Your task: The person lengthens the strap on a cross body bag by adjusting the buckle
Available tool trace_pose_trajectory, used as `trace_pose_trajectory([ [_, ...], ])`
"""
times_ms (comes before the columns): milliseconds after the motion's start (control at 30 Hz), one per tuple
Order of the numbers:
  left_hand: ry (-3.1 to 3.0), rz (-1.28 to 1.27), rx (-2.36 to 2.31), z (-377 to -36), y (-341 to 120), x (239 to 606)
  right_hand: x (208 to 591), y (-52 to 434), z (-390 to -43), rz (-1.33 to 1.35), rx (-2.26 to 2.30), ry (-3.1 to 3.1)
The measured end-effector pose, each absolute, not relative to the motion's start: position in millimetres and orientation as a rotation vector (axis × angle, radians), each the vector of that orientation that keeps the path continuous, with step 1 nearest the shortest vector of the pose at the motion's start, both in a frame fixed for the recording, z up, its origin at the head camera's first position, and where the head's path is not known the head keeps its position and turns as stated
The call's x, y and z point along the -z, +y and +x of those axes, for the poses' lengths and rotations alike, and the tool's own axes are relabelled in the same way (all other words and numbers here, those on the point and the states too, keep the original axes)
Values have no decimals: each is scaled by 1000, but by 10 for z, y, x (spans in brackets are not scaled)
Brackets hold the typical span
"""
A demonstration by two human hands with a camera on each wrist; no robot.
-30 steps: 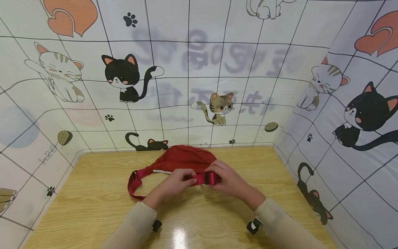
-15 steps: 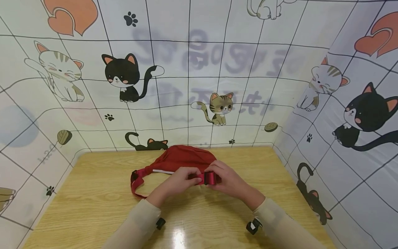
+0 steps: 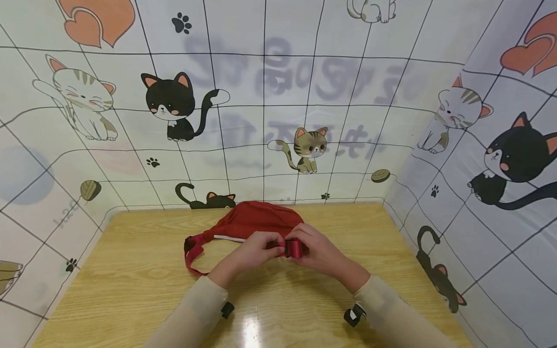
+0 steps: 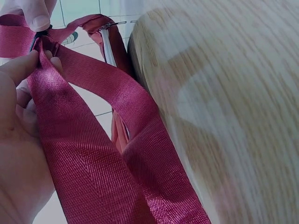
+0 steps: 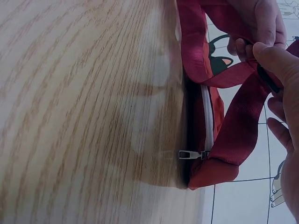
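At frame centre, your left hand (image 3: 254, 251) and right hand (image 3: 314, 249) both pinch the red strap (image 3: 293, 248) of a red waist bag (image 3: 256, 220) lying on the wooden table (image 3: 130, 280).

- One red fabric waist bag (image 3: 256, 220) with one woven red strap (image 3: 193, 251)
- One silver metal zip pull (image 5: 192, 154)
- Two hands (image 3: 256, 251)
- One light wooden counter (image 3: 130, 270)

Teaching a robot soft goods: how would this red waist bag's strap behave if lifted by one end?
Probably floppy: the strap lies in a slack loop on the table. Its woven webbing looks grippy rather than slippery. The soft bag would likely drag behind.
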State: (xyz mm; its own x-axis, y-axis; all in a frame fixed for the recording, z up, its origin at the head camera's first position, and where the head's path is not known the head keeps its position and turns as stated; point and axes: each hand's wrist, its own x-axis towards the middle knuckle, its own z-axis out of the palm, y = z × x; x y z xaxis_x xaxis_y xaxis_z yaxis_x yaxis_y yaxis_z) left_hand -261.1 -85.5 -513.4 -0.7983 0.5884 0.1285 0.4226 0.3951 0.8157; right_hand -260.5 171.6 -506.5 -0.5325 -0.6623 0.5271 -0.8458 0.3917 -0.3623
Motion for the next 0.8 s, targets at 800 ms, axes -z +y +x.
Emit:
trace_pose_trajectory([
  [800, 2496, 826, -1310, -2559, -1088, 5148, 5045, 1725, -2587, 1301, -853, -2373],
])
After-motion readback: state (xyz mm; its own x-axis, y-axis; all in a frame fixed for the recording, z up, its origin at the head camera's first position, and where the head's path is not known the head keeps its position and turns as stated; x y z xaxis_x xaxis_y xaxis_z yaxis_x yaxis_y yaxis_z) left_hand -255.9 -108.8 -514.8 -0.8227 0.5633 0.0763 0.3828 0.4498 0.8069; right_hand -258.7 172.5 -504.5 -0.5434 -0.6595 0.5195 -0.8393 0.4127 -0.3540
